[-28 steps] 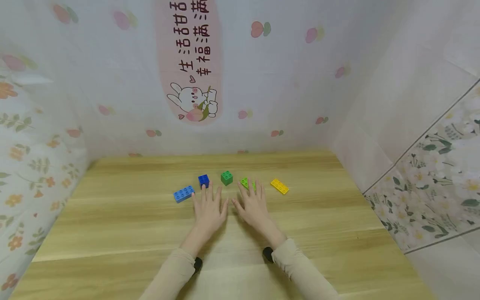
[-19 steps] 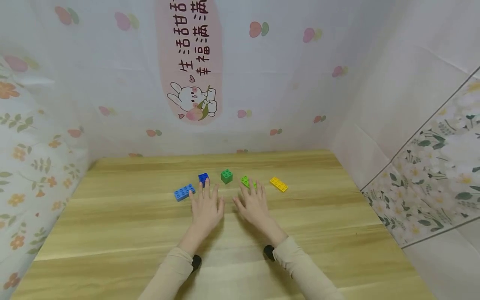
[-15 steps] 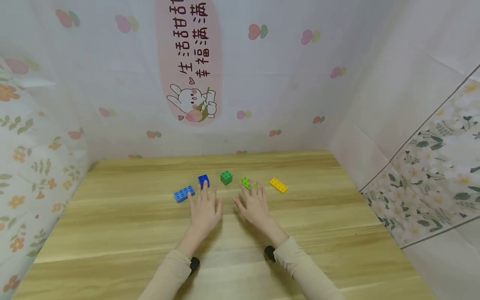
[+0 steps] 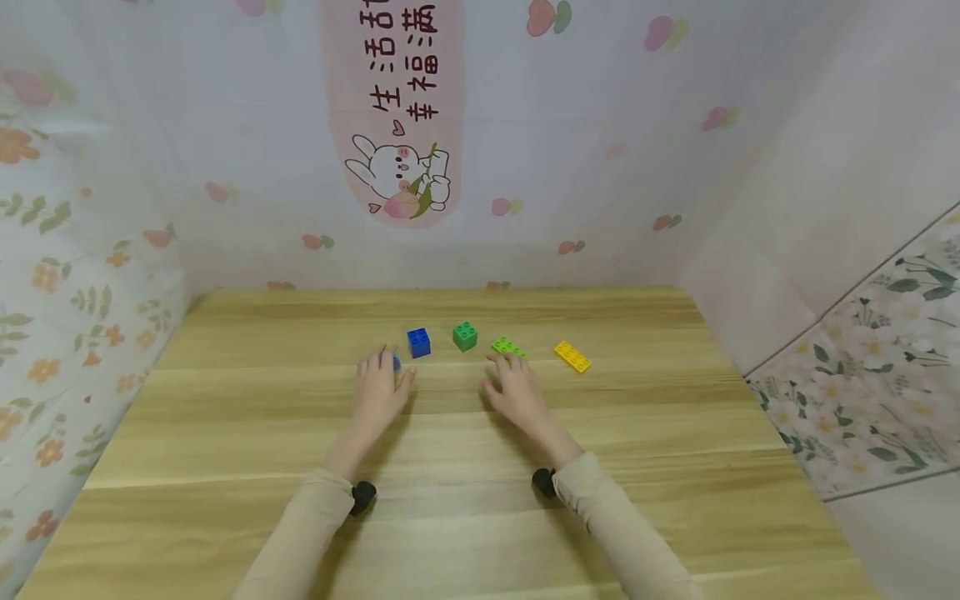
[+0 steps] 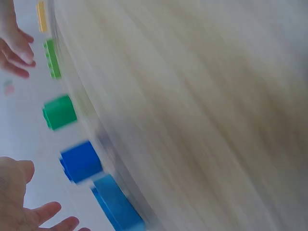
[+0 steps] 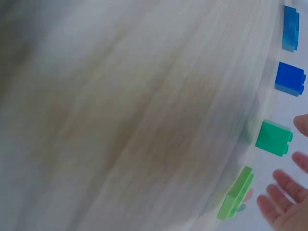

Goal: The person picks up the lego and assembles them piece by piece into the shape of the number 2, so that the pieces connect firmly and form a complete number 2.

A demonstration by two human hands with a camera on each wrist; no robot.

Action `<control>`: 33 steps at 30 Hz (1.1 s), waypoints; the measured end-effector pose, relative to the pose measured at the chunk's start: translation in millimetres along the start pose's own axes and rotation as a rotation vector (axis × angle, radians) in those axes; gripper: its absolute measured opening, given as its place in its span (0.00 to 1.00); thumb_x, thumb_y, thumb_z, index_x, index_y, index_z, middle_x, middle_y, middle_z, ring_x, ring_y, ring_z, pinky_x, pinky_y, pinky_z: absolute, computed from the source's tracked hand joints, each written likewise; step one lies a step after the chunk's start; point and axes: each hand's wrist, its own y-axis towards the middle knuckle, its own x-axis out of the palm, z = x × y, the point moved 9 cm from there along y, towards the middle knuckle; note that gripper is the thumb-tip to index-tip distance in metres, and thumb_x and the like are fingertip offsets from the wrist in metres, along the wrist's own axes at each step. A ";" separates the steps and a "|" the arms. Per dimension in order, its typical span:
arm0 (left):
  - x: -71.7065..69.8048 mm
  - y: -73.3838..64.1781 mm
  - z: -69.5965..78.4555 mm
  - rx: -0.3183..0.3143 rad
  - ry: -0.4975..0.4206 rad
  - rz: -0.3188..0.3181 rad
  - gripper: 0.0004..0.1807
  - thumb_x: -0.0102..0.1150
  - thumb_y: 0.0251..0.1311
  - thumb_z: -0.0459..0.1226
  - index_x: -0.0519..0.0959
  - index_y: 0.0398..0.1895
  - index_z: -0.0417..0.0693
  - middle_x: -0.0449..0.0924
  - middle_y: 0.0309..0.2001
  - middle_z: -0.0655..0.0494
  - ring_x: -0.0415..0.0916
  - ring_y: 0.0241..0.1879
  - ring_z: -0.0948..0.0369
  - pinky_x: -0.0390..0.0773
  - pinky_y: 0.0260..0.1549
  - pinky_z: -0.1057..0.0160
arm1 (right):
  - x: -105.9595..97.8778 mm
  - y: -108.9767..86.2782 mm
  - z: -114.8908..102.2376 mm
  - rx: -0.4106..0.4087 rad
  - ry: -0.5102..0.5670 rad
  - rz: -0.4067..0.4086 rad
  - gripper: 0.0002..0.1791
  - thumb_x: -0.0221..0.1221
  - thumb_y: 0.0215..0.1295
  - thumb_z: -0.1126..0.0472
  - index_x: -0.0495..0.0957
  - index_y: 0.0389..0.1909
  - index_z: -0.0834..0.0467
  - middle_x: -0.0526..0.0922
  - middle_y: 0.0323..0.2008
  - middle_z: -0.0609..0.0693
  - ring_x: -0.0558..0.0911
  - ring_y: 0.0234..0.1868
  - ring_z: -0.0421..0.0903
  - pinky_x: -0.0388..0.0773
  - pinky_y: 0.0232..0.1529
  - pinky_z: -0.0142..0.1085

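In the head view my left hand (image 4: 377,393) hovers over the light blue brick (image 4: 396,363) and covers most of it. The left wrist view shows that hand's fingers (image 5: 44,211) spread and apart from the light blue brick (image 5: 118,204). A dark blue two-by-two brick (image 4: 419,342) stands just right of it, then a green two-by-two brick (image 4: 465,337). My right hand (image 4: 517,396) is in front of a flat lime green brick (image 4: 507,347), fingers loosely bent and holding nothing. Farther right lies a flat yellow brick (image 4: 572,357).
The bricks form a loose arc toward the back of the wood-grain table (image 4: 457,500). Behind it hangs a printed cloth (image 4: 570,167) with a rabbit picture, and patterned cloths flank both sides. A black device (image 4: 363,497) sits on each wrist.
My left hand has moved left, from in front of the dark blue brick to over the light blue one. The right hand has drawn slightly back from the lime brick. The head view has shifted.
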 end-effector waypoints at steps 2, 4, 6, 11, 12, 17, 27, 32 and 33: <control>-2.7 3.8 -11.6 -0.038 -0.035 -0.013 0.30 0.50 0.63 0.44 0.60 0.61 0.31 0.58 0.63 0.30 0.56 0.62 0.37 0.58 0.62 0.41 | 2.3 3.8 -2.6 -0.008 0.033 -0.026 0.25 0.59 0.60 0.57 0.69 0.57 0.62 0.72 0.54 0.63 0.71 0.56 0.58 0.70 0.57 0.50; -3.9 6.6 -24.0 -0.086 -0.074 -0.033 0.31 0.51 0.63 0.45 0.59 0.62 0.32 0.58 0.63 0.30 0.56 0.61 0.38 0.60 0.60 0.41 | 6.3 8.8 -5.8 -0.007 0.080 -0.063 0.24 0.58 0.61 0.57 0.69 0.57 0.61 0.72 0.54 0.62 0.71 0.56 0.58 0.70 0.56 0.50; -4.2 8.6 -35.4 -0.132 -0.112 -0.063 0.33 0.51 0.63 0.45 0.57 0.63 0.33 0.57 0.63 0.31 0.56 0.61 0.39 0.62 0.59 0.42 | 11.8 14.7 -8.4 0.009 0.142 -0.106 0.24 0.58 0.61 0.57 0.68 0.58 0.61 0.70 0.55 0.62 0.70 0.58 0.58 0.70 0.57 0.51; -1.4 8.3 -56.0 -0.229 -0.191 -0.137 0.36 0.53 0.62 0.45 0.53 0.66 0.34 0.55 0.63 0.31 0.55 0.61 0.39 0.62 0.59 0.41 | 25.9 27.5 -11.6 0.074 0.243 -0.179 0.24 0.56 0.63 0.57 0.67 0.59 0.59 0.70 0.57 0.59 0.70 0.59 0.55 0.69 0.59 0.48; -1.2 7.9 -58.7 -0.241 -0.203 -0.144 0.37 0.53 0.62 0.45 0.53 0.66 0.34 0.54 0.63 0.31 0.55 0.61 0.39 0.61 0.60 0.41 | 28.1 29.7 -12.3 0.084 0.251 -0.187 0.25 0.56 0.63 0.57 0.67 0.59 0.59 0.70 0.57 0.58 0.70 0.59 0.54 0.69 0.59 0.47; -2.2 7.2 -66.2 -0.252 -0.221 -0.154 0.38 0.56 0.60 0.44 0.52 0.66 0.34 0.54 0.63 0.31 0.55 0.61 0.39 0.60 0.61 0.43 | 34.3 39.3 -17.0 0.106 0.288 -0.203 0.26 0.57 0.62 0.57 0.66 0.59 0.60 0.72 0.56 0.59 0.71 0.58 0.54 0.70 0.58 0.46; -3.3 9.5 -74.9 -0.226 -0.209 -0.167 0.40 0.60 0.56 0.39 0.52 0.65 0.30 0.57 0.63 0.30 0.57 0.62 0.38 0.59 0.62 0.43 | 49.9 54.4 -31.7 0.079 0.386 -0.264 0.27 0.57 0.61 0.61 0.63 0.60 0.64 0.71 0.55 0.62 0.70 0.58 0.56 0.69 0.59 0.47; -1.1 8.0 -77.1 -0.210 -0.191 -0.186 0.37 0.62 0.55 0.36 0.56 0.64 0.30 0.60 0.61 0.30 0.58 0.61 0.38 0.60 0.61 0.42 | 57.6 61.7 -34.3 0.109 0.417 -0.253 0.28 0.57 0.60 0.64 0.63 0.60 0.64 0.71 0.55 0.62 0.71 0.57 0.56 0.69 0.59 0.46; -1.1 8.2 -77.6 -0.201 -0.184 -0.186 0.37 0.62 0.54 0.36 0.57 0.63 0.30 0.61 0.60 0.30 0.59 0.60 0.38 0.61 0.61 0.43 | 59.0 63.6 -35.6 0.111 0.423 -0.252 0.28 0.57 0.60 0.65 0.62 0.61 0.64 0.71 0.55 0.62 0.71 0.57 0.56 0.70 0.59 0.46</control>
